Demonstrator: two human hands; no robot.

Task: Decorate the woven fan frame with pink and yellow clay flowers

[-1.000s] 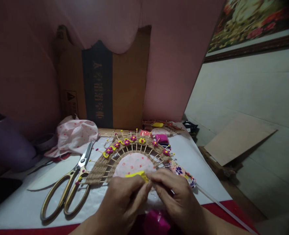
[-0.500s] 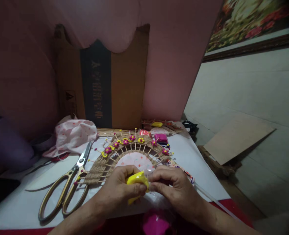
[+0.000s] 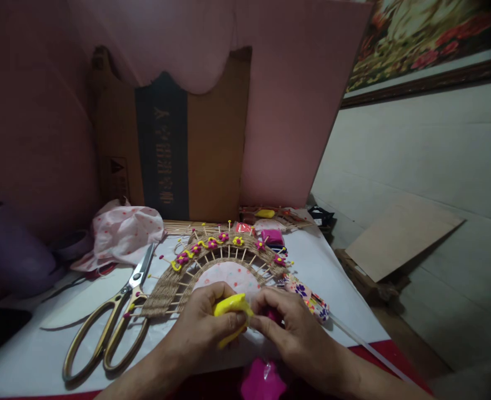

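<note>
My left hand (image 3: 212, 322) is closed around a lump of soft yellow modelling clay (image 3: 232, 305), thumb pressed on its side. Against the clay's right end, my right hand (image 3: 291, 322) pinches a bit of its clear plastic wrapper (image 3: 249, 309). Some magenta shows behind the right fingers. Below the hands, near the table's front edge, is a magenta clay packet (image 3: 264, 380) in clear plastic. Just beyond them lies an arched woven twine piece (image 3: 164, 291) with thin sticks and small magenta and yellow clay flowers. A dotted pale fabric half-circle (image 3: 228, 276) fills its middle, partly hidden by my hands.
Large gold-handled scissors (image 3: 114, 311) lie open at left. Dotted fabric (image 3: 126, 230) and a purple bottle (image 3: 12, 250) are behind them. A flower-patterned item (image 3: 306, 294) sits right of my hands. Clay packets (image 3: 272, 238) and a cardboard sheet (image 3: 216, 150) stand at the back.
My right fingers have shifted slightly in against the yellow clay, and less clear plastic shows between the hands. More of the flower-patterned item is visible, and magenta now shows behind the right fingers.
</note>
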